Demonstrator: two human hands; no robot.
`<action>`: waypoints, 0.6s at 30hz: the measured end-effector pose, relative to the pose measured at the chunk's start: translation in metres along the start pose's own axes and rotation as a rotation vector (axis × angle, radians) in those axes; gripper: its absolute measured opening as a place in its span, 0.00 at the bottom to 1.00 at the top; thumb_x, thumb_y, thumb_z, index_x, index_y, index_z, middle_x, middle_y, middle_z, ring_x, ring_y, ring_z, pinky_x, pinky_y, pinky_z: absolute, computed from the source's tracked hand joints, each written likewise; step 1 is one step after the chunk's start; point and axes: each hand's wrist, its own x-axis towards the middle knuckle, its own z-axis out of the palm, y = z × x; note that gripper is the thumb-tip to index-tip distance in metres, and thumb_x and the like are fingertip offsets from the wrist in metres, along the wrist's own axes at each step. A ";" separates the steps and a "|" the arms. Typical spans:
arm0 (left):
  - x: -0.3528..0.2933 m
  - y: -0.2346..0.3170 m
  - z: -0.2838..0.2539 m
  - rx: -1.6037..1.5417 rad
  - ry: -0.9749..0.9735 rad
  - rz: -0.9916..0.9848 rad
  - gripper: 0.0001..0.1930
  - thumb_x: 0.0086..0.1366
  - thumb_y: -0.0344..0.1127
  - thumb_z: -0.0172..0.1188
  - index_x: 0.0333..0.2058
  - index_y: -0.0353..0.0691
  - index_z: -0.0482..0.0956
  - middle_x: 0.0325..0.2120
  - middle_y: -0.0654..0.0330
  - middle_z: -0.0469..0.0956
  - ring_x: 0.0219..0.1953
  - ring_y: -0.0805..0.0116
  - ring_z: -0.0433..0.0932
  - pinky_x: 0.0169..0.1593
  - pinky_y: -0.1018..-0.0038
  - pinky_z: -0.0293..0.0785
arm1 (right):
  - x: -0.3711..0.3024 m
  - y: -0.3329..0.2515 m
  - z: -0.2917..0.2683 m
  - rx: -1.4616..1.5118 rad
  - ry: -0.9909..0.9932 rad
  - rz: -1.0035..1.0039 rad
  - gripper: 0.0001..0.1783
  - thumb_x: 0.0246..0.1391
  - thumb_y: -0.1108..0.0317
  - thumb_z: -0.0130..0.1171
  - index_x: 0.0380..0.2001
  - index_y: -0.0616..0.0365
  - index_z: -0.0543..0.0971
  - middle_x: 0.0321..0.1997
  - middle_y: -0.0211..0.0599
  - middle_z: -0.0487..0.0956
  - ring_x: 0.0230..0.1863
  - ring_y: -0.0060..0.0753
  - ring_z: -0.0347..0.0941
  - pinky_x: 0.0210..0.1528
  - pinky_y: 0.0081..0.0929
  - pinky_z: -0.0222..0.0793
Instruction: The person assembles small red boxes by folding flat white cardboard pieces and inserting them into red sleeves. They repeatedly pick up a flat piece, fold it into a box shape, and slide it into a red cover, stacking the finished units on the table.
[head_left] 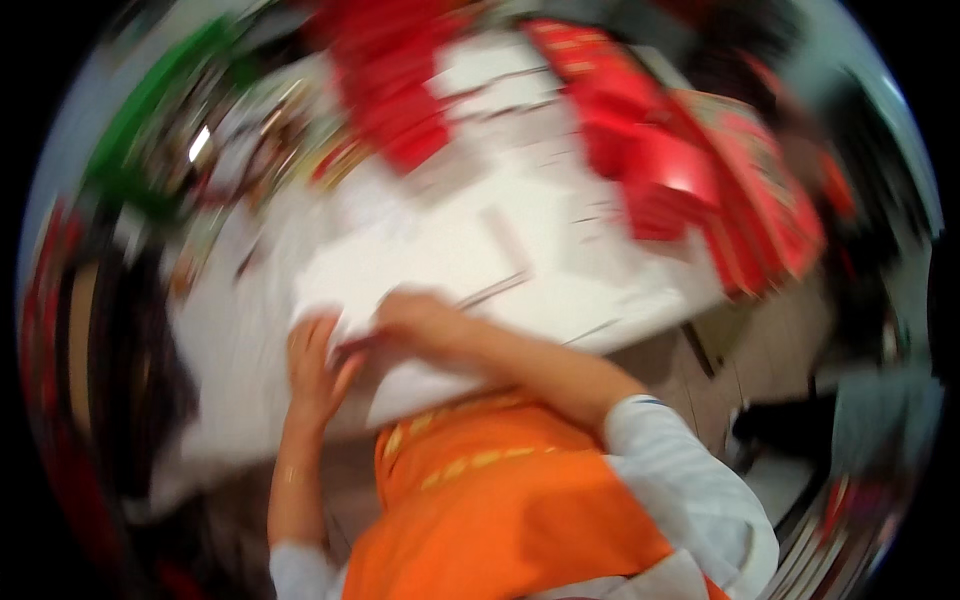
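Motion blurs the whole picture. My left hand (315,368) is at the near edge of the white sheets on the table, its thumb apart from its fingers. Whether it grips a sheet is not clear. Just to its right, my right hand (415,320) is curled closed, with its forearm reaching in across my front. What it holds, if anything, cannot be made out. A small dark reddish smear shows between the two hands. Beyond them lies a large white sheet or board (410,262) with a dark line along its right edge.
Stacked red boxes (668,185) stand at the table's right, beside a large red patterned bag or box (750,190). A tall red stack (395,95) is at the far middle. A green crate (150,120) and mixed small items fill the far left. My orange apron (500,510) is against the near edge.
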 end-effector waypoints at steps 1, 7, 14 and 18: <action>-0.005 0.003 0.000 -0.036 0.046 -0.092 0.38 0.49 0.29 0.74 0.60 0.37 0.70 0.60 0.49 0.69 0.64 0.46 0.65 0.66 0.57 0.61 | 0.002 0.002 -0.006 -0.020 0.039 -0.017 0.08 0.45 0.70 0.66 0.31 0.53 0.79 0.32 0.41 0.76 0.37 0.48 0.74 0.39 0.39 0.71; -0.015 0.010 0.006 0.118 0.241 -0.032 0.25 0.44 0.20 0.69 0.46 0.39 0.81 0.49 0.55 0.76 0.55 0.52 0.73 0.58 0.61 0.69 | -0.004 -0.010 -0.023 -0.137 -0.014 -0.034 0.10 0.47 0.76 0.62 0.35 0.54 0.78 0.35 0.37 0.75 0.39 0.44 0.74 0.40 0.37 0.73; -0.030 0.006 0.011 0.036 0.058 0.081 0.15 0.47 0.18 0.62 0.36 0.36 0.82 0.32 0.59 0.77 0.36 0.60 0.77 0.42 0.67 0.75 | -0.018 -0.014 -0.018 -0.258 -0.149 -0.093 0.09 0.48 0.75 0.58 0.35 0.55 0.77 0.35 0.33 0.75 0.40 0.38 0.74 0.42 0.33 0.71; -0.045 0.009 0.008 0.028 -0.027 0.038 0.15 0.45 0.21 0.63 0.36 0.35 0.80 0.31 0.59 0.75 0.34 0.60 0.77 0.38 0.69 0.76 | -0.030 -0.017 -0.010 -0.389 -0.212 -0.130 0.10 0.47 0.73 0.57 0.36 0.54 0.75 0.36 0.31 0.74 0.38 0.35 0.72 0.40 0.31 0.70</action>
